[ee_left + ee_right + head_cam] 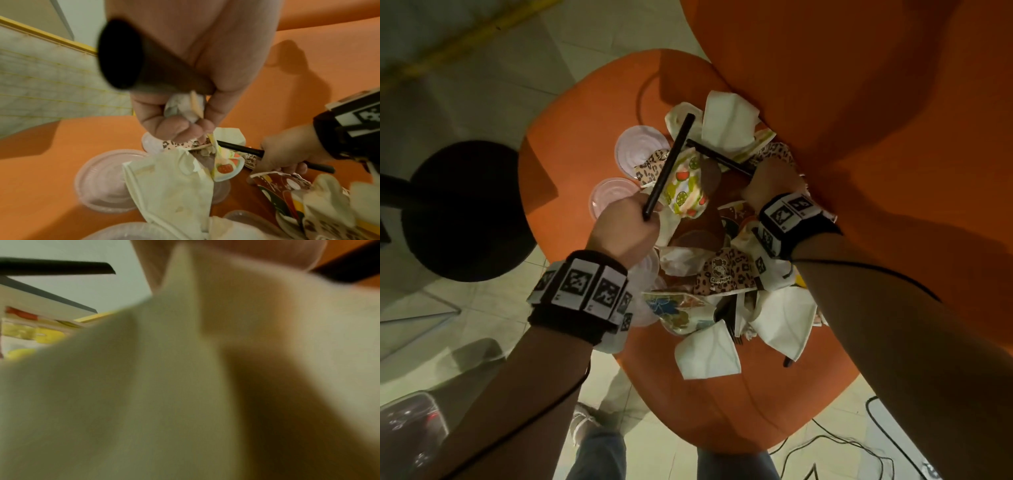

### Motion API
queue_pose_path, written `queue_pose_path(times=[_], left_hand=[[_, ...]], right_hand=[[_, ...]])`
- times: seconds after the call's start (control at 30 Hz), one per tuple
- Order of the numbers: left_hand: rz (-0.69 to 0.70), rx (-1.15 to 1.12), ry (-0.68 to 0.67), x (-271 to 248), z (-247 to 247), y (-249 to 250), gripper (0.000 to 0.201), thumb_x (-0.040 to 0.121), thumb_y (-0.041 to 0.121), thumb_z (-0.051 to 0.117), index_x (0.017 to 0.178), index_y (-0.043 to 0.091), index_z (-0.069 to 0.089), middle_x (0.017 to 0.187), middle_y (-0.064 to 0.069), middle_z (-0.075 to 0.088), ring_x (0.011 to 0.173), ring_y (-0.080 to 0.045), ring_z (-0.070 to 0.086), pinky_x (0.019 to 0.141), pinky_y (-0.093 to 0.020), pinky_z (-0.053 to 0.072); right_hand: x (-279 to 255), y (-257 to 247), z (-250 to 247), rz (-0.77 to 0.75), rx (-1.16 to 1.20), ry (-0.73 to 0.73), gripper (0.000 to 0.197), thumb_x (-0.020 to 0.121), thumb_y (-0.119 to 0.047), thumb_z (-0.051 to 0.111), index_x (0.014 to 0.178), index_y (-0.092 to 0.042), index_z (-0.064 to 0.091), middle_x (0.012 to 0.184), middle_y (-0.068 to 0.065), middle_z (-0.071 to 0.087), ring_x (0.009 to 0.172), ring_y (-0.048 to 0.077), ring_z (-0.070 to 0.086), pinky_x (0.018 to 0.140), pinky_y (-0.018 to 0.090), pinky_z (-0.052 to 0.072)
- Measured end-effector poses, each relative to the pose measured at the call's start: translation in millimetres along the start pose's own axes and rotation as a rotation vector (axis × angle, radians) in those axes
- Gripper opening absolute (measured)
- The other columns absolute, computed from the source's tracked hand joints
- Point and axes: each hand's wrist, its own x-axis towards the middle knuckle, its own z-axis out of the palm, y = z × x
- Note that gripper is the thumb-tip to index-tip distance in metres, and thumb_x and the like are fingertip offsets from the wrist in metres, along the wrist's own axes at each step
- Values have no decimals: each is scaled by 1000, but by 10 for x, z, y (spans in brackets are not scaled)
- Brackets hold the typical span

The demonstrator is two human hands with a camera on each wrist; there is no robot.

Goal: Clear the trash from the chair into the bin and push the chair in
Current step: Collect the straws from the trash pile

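An orange chair (571,147) carries a heap of trash: white napkins (729,126), printed paper cups (685,185), clear plastic lids (640,150) and black straws. My left hand (643,212) grips one black straw (671,164) at the heap's left edge; in the left wrist view the left hand (185,123) also holds crumpled paper (183,107) with the straw (133,61). My right hand (763,181) grips a second black straw (719,157) near the backrest (893,137), and shows as the right hand (283,155) with its straw (246,149). A blurred napkin (185,369) fills the right wrist view.
A black round base (462,209) stands on the tiled floor left of the chair. Cables (859,442) lie on the floor at the lower right. My legs and a shoe (585,425) are in front of the seat. No bin is in view.
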Motion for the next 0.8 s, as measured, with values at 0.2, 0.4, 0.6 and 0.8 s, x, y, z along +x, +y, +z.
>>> queue_pose_path(times=[0.2,0.4,0.6,0.8], left_hand=[[-77,-121,38,-92,-68,-188,24,86,9,46,103,19,60,67,1,53,59,-23,43,61,-29,31],[-104,-205,80,-154,2,-239,15,92,20,51,102,15,60,84,-3,60,75,-24,51,68,-27,36],[-79,-208,59,-146,60,-105,30,93,33,50,99,11,69,81,-12,68,73,-30,59,61,-30,41],[-3,-242,105,-123,21,-9,21,87,10,50,98,17,65,70,-1,60,59,-18,51,54,-24,38]], right_hand=[[-39,-55,0,20,-61,32,32,92,-24,62,116,-4,58,122,14,61,112,33,58,79,38,45],[-88,-1,-10,26,-126,41,27,91,-23,63,110,-4,62,117,14,63,108,32,61,73,36,44],[-109,7,-24,16,95,4,17,87,-24,63,89,-7,60,100,15,64,92,32,62,74,37,49],[-218,48,-143,-40,535,64,20,79,-33,68,69,-20,57,70,1,59,67,21,58,55,28,43]])
